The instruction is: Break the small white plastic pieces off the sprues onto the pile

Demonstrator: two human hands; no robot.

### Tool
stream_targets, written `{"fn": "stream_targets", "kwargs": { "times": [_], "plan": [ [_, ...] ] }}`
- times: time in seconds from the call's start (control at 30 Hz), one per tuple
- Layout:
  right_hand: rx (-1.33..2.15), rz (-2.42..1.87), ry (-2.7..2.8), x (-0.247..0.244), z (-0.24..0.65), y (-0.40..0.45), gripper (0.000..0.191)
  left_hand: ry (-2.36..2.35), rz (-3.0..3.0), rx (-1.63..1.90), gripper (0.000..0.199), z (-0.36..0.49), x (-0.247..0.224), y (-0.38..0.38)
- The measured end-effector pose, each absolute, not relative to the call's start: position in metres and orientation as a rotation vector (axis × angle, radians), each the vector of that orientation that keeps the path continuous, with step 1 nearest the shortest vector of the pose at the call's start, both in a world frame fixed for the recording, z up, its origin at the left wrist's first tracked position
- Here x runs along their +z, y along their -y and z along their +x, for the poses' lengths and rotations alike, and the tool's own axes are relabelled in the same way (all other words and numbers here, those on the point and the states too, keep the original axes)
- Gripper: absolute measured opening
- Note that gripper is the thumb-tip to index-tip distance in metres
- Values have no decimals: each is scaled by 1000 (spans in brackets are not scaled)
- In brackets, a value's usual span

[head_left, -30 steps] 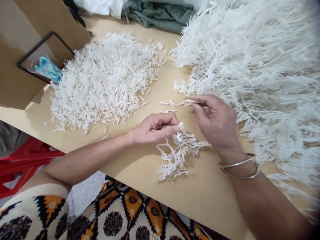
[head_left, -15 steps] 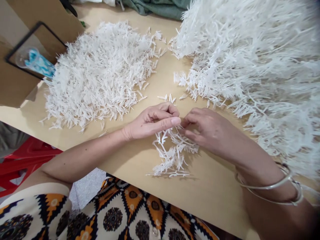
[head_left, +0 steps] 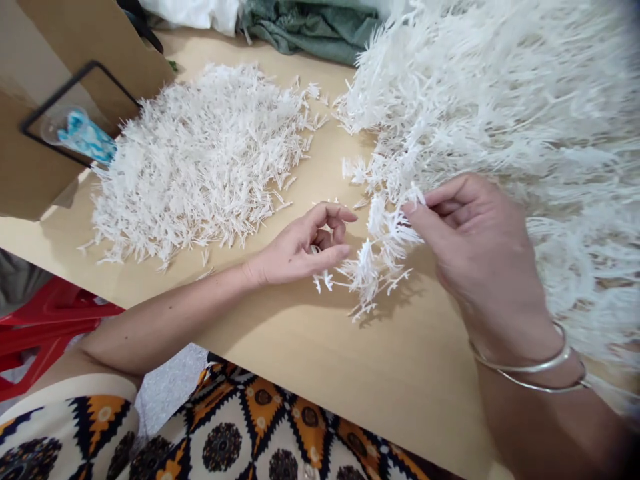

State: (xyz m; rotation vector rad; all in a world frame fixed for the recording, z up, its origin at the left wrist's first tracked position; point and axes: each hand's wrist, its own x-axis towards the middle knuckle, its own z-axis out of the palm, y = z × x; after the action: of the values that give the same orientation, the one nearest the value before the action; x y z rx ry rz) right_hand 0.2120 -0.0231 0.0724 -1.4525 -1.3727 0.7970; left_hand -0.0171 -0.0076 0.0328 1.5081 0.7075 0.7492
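Head view, and much of it runs out of frame: the large white heap (head_left: 500,100) is cut off at the top and right, smearing into blur toward the dark right edge, so single stems there are hard to make out. Behind the left hand (head_left: 295,250), a few loose bits on the table are mostly covered. Its thumb and forefinger stand apart while the other fingers curl in; something white shows at the palm (too little to tell whether it is gripped). The right hand (head_left: 480,247) has thumb and forefinger pinched together on the upper end of a branching white sprig (head_left: 373,263), which hangs between the two hands, just in front of the large heap.

Tan tabletop (head_left: 310,373) lies bare toward the person, with a smaller pile of short white pieces (head_left: 200,160) on the left. Green cloth (head_left: 310,27) and white cloth (head_left: 200,12) line the far side, both cropped. Below left are a red stool (head_left: 55,307), partly visible, and speckled floor (head_left: 167,380).

A cardboard box (head_left: 30,180) stands at the left, also cropped. Against it, near a black frame (head_left: 56,95), a clear cup (head_left: 83,133) leans; whether the blue and white is contents or printing, I cannot tell.
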Motion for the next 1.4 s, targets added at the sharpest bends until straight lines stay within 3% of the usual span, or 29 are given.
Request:
{"fn": "stream_targets", "kwargs": {
  "times": [0.1,0.27,0.63,0.7,0.9,1.1,1.23,1.4],
  "plan": [
    [891,-1428,1405,67,204,27,19,-700,1533,729,51,-14,31,9],
    [1076,-1348,1480,58,192,35,18,-775,1504,835,43,-11,26,8],
    [1040,-1349,1657,58,198,33,15,-758,1308,878,41,-9,24,4],
    [989,-1354,1690,60,196,33,19,-755,1301,884,38,-8,22,6],
    [741,-1371,1802,59,195,39,7,-839,1339,830,25,-4,23,8],
    [224,-1323,2077,41,209,27,13,-733,1349,664,18,-9,34,10],
    [360,-1486,1817,35,214,16,13,-723,1374,628,19,-8,34,14],
    [683,-1299,1752,44,208,20,30,-765,1287,754,20,-6,30,14]
  ]
}}
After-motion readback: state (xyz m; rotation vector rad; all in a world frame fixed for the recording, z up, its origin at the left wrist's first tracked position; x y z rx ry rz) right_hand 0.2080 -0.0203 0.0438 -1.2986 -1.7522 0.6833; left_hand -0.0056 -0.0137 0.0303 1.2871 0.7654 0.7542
